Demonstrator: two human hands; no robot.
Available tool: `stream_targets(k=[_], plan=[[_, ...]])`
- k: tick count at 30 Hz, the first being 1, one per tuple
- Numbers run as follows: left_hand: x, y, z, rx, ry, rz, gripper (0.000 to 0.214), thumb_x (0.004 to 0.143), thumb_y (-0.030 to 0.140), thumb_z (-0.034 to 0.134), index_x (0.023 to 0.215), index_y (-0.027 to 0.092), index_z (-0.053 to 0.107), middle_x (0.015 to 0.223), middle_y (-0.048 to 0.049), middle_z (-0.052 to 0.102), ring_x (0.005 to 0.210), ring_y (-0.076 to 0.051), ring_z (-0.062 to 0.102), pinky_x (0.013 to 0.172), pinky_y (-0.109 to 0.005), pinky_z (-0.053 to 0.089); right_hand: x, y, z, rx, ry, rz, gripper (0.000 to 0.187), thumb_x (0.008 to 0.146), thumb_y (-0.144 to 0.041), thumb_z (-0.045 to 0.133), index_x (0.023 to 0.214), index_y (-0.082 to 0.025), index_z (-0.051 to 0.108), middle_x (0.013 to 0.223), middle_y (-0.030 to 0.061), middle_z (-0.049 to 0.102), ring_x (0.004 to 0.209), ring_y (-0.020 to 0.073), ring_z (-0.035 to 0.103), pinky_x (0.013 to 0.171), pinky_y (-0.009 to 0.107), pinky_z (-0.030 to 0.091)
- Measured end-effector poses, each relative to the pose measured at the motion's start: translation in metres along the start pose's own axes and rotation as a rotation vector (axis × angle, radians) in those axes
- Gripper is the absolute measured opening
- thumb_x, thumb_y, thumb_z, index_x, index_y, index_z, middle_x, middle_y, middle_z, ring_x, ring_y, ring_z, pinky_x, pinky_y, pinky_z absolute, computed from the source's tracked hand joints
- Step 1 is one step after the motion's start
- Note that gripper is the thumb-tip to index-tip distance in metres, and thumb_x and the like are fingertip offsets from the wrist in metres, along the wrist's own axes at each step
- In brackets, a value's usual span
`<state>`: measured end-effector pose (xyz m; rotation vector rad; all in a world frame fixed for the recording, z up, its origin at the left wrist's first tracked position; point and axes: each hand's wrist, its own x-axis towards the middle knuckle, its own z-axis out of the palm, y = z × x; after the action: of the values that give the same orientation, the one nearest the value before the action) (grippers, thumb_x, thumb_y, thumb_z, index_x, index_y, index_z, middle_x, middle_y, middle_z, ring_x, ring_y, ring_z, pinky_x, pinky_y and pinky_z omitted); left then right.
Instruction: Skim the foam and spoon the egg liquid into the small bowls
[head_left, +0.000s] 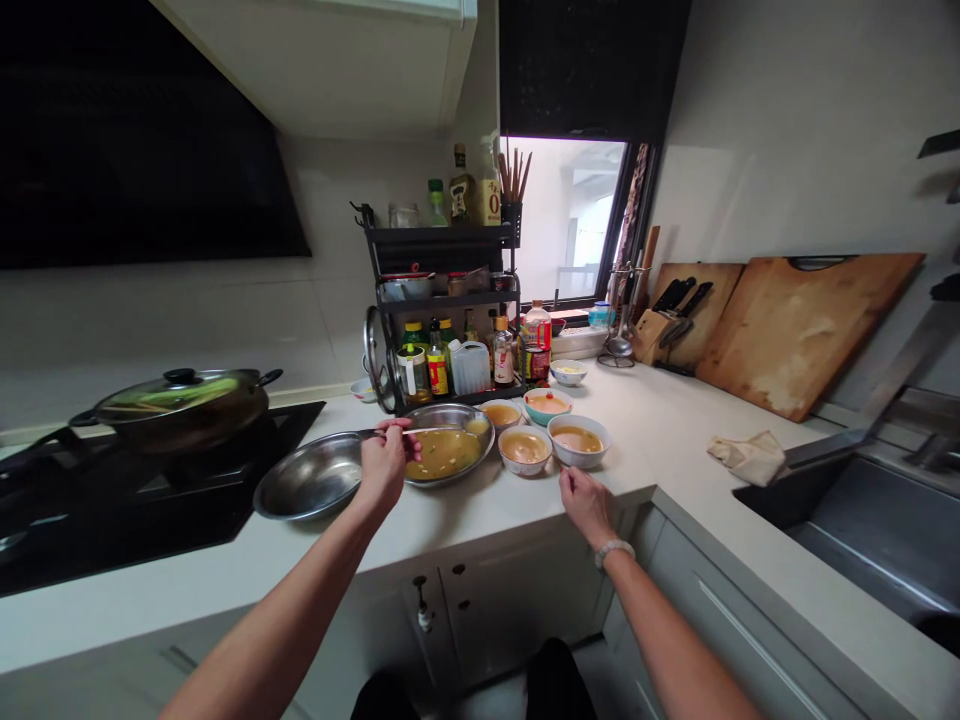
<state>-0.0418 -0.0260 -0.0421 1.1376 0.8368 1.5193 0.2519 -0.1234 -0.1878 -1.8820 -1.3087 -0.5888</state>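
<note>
My left hand (385, 462) is closed around the handle of a ladle (435, 431). The ladle reaches right across a metal basin (442, 482) of yellowish soup (439, 455), its scoop near the far right rim. Left of that, an empty-looking metal basin (304, 480) sits beneath my left hand. My right hand (589, 502), curled into a loose fist, rests at the counter edge just in front of a white bowl of soup (579, 440); nothing shows in it. Close by are a patterned bowl (524, 450), another filled bowl (501, 411) and a green-rimmed bowl (547, 405).
A lidded pan (180, 405) stands on the black stove (112, 510). Behind the basins rises a black rack (442, 300) of bottles and jars. Cutting boards (806, 320), a knife block (658, 335), a cloth (746, 457) and the sink (885, 530) are at right.
</note>
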Motion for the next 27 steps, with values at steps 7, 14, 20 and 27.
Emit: stream_targets(k=[7, 14, 20, 27], plan=[[-0.006, -0.002, -0.035, 0.59, -0.16, 0.335, 0.015, 0.082, 0.029, 0.043, 0.088, 0.02, 0.053, 0.048, 0.0044, 0.055, 0.042, -0.015, 0.055, 0.045, -0.024, 0.042, 0.0, 0.001, 0.002, 0.003, 0.003, 0.007, 0.036, 0.089, -0.029, 0.043, 0.061, -0.016, 0.06, 0.053, 0.003, 0.055, 0.048, 0.0106, 0.041, 0.052, 0.026, 0.017], [-0.012, -0.015, -0.052, 0.859, -0.34, 0.668, 0.015, 0.083, 0.028, 0.045, 0.089, 0.021, 0.057, 0.072, -0.0026, 0.066, 0.064, -0.017, 0.064, 0.061, -0.028, 0.049, -0.001, 0.0, 0.001, 0.008, 0.007, 0.002, 0.034, 0.089, -0.029, 0.044, 0.061, -0.016, 0.059, 0.053, 0.0028, 0.056, 0.048, 0.0105, 0.042, 0.052, 0.025, 0.018], [-0.02, -0.013, -0.019, 0.459, -0.149, 0.375, 0.016, 0.087, 0.031, 0.041, 0.092, 0.019, 0.052, 0.055, 0.0038, 0.055, 0.044, -0.014, 0.055, 0.044, -0.024, 0.044, -0.001, 0.001, 0.002, 0.018, 0.028, -0.009, 0.036, 0.09, -0.029, 0.041, 0.061, -0.017, 0.059, 0.053, 0.0033, 0.056, 0.048, 0.011, 0.043, 0.052, 0.026, 0.018], [-0.033, -0.025, 0.029, 0.281, -0.272, 0.277, 0.016, 0.087, 0.032, 0.042, 0.09, 0.019, 0.05, 0.052, 0.0047, 0.054, 0.04, -0.012, 0.052, 0.041, -0.022, 0.041, -0.001, -0.001, 0.001, 0.0, 0.049, -0.021, 0.037, 0.09, -0.029, 0.042, 0.061, -0.016, 0.06, 0.053, 0.0037, 0.058, 0.047, 0.0106, 0.043, 0.051, 0.026, 0.018]])
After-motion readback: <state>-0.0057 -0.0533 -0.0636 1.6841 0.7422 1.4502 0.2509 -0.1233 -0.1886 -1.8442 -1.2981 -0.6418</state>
